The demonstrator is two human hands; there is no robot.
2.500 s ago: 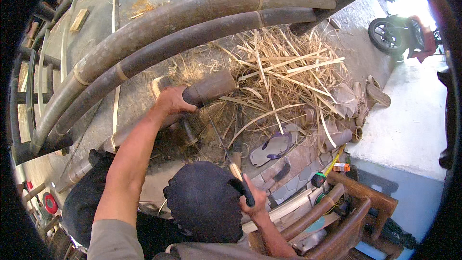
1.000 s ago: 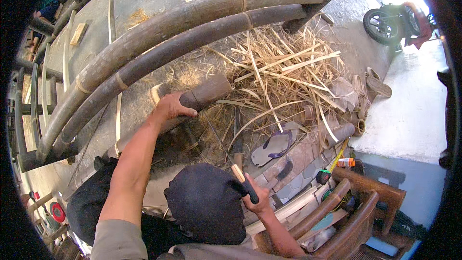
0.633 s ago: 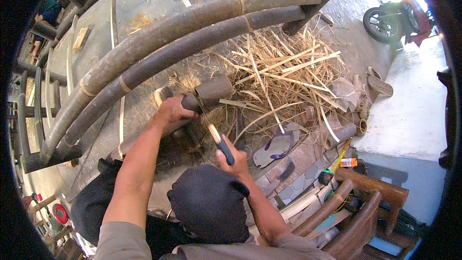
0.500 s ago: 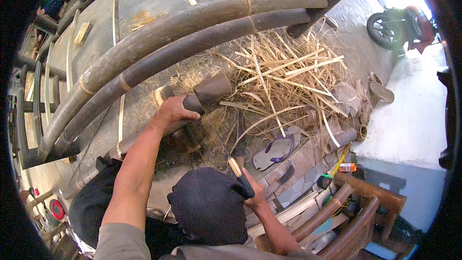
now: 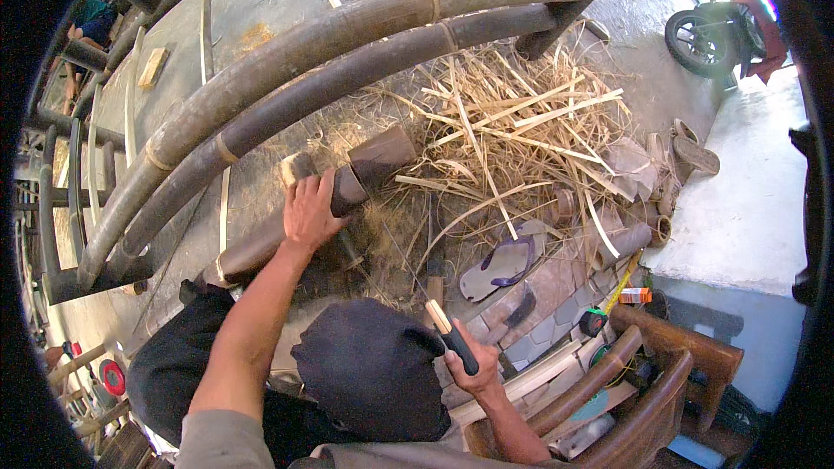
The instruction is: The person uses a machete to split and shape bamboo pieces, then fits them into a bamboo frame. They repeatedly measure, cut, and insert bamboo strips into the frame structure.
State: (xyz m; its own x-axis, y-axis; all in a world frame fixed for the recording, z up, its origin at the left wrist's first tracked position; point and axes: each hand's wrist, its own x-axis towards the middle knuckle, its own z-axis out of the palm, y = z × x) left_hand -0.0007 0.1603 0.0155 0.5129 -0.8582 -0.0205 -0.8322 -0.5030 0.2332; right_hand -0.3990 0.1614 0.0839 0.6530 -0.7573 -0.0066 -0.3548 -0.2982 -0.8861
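Brown bamboo pole (image 5: 250, 248): left hand (image 5: 311, 211) clasped over it near the open end. Short bamboo section (image 5: 384, 152) sits just off that end (full separation cannot be confirmed). Right hand (image 5: 475, 365) closed around a handsaw (image 5: 440, 319), right of the pole, nearer the wearer. Bamboo shavings (image 5: 521, 122) piled beyond the pole's end; flip-flop (image 5: 483, 281) to its right.

A grey-brown short sleeve (image 5: 224, 441) shows lower left; black trousers (image 5: 369, 373) round over the knees, lower centre. Left hand (image 5: 311, 213) and right hand (image 5: 473, 363) are gloveless.
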